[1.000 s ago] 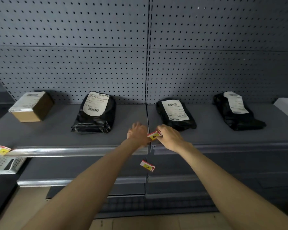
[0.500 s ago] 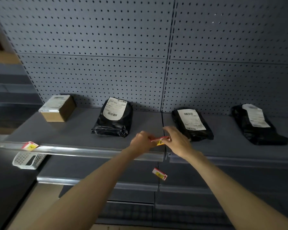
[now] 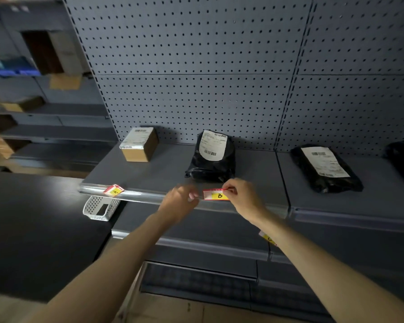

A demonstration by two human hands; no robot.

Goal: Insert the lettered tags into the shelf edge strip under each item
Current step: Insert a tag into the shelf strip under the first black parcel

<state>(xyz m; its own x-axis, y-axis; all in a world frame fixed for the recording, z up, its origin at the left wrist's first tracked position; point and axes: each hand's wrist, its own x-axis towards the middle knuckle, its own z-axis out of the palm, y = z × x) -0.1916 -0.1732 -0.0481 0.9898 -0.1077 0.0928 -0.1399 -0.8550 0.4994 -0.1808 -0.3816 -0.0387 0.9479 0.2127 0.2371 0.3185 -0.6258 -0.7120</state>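
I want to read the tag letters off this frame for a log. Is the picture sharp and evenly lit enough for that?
Head view: the left hand is motion-blurred, but the B tag pinched by the right hand reads clearly; glare on the shelf edge strip washes the leftmost tag; corners are dark, and the wide lens bends the pegboard.

Beyond the right hand [image 3: 241, 200], the black parcel [image 3: 211, 157] blocks the shelf. Left of the left hand [image 3: 177, 203], the edge strip [image 3: 145, 197] runs unobstructed to tag A [image 3: 114, 190].
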